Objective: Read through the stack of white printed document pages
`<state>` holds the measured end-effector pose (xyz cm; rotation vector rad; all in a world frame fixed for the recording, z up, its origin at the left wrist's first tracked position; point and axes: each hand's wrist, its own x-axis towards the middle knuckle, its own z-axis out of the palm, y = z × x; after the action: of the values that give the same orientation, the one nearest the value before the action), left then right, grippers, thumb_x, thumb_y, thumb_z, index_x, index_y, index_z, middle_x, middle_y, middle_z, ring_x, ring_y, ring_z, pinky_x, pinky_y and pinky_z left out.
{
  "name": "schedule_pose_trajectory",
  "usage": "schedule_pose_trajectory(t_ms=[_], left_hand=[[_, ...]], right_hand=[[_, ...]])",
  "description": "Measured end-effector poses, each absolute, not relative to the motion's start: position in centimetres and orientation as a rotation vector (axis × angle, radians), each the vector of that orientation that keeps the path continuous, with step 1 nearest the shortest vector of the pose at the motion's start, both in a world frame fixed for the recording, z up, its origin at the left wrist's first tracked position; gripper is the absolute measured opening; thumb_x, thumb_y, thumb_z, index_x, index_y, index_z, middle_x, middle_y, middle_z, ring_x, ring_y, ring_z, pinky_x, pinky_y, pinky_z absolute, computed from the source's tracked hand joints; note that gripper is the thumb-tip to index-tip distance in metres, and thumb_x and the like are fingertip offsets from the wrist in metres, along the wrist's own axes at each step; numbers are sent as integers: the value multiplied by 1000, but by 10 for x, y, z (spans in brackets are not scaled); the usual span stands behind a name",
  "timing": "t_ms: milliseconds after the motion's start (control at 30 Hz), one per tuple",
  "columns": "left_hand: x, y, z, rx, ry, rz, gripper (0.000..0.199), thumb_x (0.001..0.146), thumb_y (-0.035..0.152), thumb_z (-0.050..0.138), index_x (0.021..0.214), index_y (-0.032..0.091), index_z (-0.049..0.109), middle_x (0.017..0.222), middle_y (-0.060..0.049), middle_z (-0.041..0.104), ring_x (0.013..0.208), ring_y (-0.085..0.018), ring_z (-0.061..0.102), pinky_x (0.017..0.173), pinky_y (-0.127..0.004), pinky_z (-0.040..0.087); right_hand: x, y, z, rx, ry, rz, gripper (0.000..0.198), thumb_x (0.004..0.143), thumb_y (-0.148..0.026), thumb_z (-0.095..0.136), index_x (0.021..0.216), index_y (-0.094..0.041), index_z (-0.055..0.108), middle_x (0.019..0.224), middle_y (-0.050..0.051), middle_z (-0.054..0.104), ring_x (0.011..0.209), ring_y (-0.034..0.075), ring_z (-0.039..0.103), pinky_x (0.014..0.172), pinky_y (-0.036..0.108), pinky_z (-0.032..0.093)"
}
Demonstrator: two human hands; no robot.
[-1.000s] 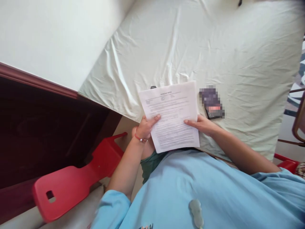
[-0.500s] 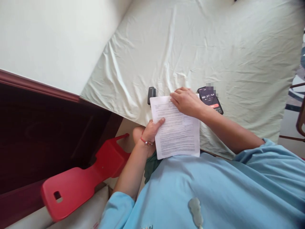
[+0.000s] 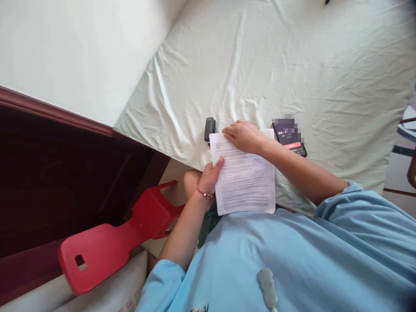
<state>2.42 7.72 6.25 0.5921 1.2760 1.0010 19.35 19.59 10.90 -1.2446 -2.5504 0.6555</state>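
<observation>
Printed sheets of paper (image 3: 243,186) lie squared up against my shirt at the cloth's near edge; how many are stacked I cannot tell. My left hand (image 3: 210,175) grips their left edge, thumb on top and the fingers hidden underneath. Over the top edge is my right hand (image 3: 244,136), its fingers bent together near the top left part of the paper. A black stapler (image 3: 209,129) stands just beyond the top left corner. To the right of the paper lies a phone (image 3: 290,136) with a running timer, partly pixelated.
A wrinkled pale green cloth (image 3: 292,65) covers the surface ahead. At the lower left is a red plastic chair (image 3: 100,255), with a whitish sack (image 3: 126,281) below it. Dark wood panelling (image 3: 58,182) and a white wall (image 3: 71,47) bound the left side.
My right hand has slid a little left along the paper's top edge, toward the stapler corner. My left hand keeps its grip. The whole view has shifted slightly.
</observation>
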Motion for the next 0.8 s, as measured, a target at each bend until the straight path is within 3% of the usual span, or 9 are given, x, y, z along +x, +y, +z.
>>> schedule_pose_trajectory(t_ms=[100, 400, 533, 667, 800], left_hand=[[25, 76, 62, 580, 1290, 1020, 56, 63, 61, 92, 93, 15, 76, 99, -14, 80, 114, -36, 73, 97, -46, 61], [25, 79, 61, 612, 1296, 1062, 58, 67, 67, 87, 89, 15, 75, 97, -14, 80, 111, -35, 74, 99, -46, 59], [25, 79, 58, 587, 1304, 1033, 60, 62, 70, 88, 82, 15, 74, 93, -13, 80, 110, -36, 74, 100, -49, 59], [22, 76, 52, 530, 1301, 989, 51, 68, 65, 87, 79, 18, 73, 93, -11, 80, 113, -36, 73, 99, -50, 60], [15, 68, 46, 425, 1304, 972, 47, 63, 55, 92, 79, 16, 71, 90, -13, 79, 112, -37, 73, 96, -49, 62]], right_hand=[[189, 194, 107, -1194, -2497, 608, 39, 107, -30, 39, 132, -19, 67, 118, 11, 73, 109, 28, 58, 89, 39, 36], [183, 195, 109, -1137, -2521, 594, 39, 108, -31, 36, 119, -18, 71, 113, 11, 73, 104, 27, 58, 88, 38, 36], [180, 208, 94, -1234, -2510, 684, 42, 107, -36, 37, 101, -18, 74, 104, 10, 75, 100, 26, 60, 82, 36, 38], [171, 219, 79, -1299, -2561, 869, 36, 103, -33, 42, 100, -18, 76, 102, 9, 76, 91, 23, 63, 75, 34, 39], [155, 223, 69, -1318, -2656, 895, 34, 101, -29, 44, 103, -19, 77, 109, 10, 77, 104, 26, 64, 82, 36, 41]])
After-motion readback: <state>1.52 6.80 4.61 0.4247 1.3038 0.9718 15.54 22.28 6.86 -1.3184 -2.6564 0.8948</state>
